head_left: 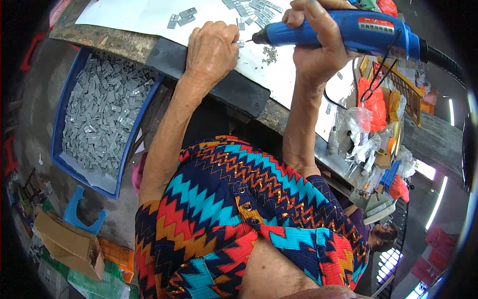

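Note:
My right hand [321, 50] is wrapped round a blue electric screwdriver [343, 31], which lies level with its tip pointing left. The thin bit ends just beside a small grey plastic piece [241, 44] on the white work surface [134, 17]. At that piece, my left hand [213, 52] is closed, with the fingertips pinching its edge; part of the piece is hidden by the fingers. Right of the bit lies a scatter of tiny screws [270, 55]. More flat grey pieces [256, 11] are spread at the back, with a few others [185, 17] further left.
Below the table's left side, a blue crate [62, 114] holds a heap of grey pieces. A black cable [445, 62] runs from the screwdriver, beside a hanging wire hook [369, 89]. Red plastic bags [373, 112] crowd the right. A blue stool [82, 214] and cardboard box [69, 241] stand lower left.

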### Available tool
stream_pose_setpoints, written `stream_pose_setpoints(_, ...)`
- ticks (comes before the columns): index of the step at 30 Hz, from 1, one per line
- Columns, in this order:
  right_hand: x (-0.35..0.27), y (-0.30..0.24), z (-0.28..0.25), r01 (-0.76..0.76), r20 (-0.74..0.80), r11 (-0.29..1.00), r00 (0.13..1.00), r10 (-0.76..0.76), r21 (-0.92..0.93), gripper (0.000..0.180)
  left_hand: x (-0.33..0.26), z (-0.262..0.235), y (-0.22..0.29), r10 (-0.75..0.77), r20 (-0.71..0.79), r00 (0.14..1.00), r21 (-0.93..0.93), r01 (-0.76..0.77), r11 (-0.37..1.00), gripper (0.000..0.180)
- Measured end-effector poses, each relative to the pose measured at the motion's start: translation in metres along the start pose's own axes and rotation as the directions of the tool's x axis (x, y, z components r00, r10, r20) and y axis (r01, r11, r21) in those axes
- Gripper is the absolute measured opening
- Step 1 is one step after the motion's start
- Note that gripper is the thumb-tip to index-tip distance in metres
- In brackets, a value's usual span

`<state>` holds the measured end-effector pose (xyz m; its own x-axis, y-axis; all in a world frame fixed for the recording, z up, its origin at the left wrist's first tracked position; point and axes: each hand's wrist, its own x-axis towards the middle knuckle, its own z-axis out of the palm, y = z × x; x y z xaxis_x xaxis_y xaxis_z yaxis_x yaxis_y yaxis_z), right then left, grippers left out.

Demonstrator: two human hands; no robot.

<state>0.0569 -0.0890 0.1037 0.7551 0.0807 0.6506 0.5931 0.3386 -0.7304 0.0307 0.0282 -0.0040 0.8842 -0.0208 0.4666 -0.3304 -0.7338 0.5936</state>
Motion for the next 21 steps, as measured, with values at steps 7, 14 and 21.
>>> stream_pose_setpoints(7,-0.001,0.005,0.004,-0.006,-0.051,0.993,0.999,0.000,-0.119,0.012,0.001,-0.003,0.004,0.000,0.000,1.000,-0.015,0.000,1.000,0.014)
stream_pose_setpoints(14,0.000,0.008,0.001,0.003,-0.016,0.991,1.000,-0.005,-0.135,0.012,0.001,-0.002,0.005,0.003,-0.014,1.000,-0.003,-0.003,1.000,0.013)
stream_pose_setpoints(21,-0.004,0.015,0.003,-0.009,-0.029,0.995,1.000,0.006,-0.100,0.011,-0.003,-0.002,0.002,-0.018,-0.009,1.000,0.006,0.018,1.000,0.013)
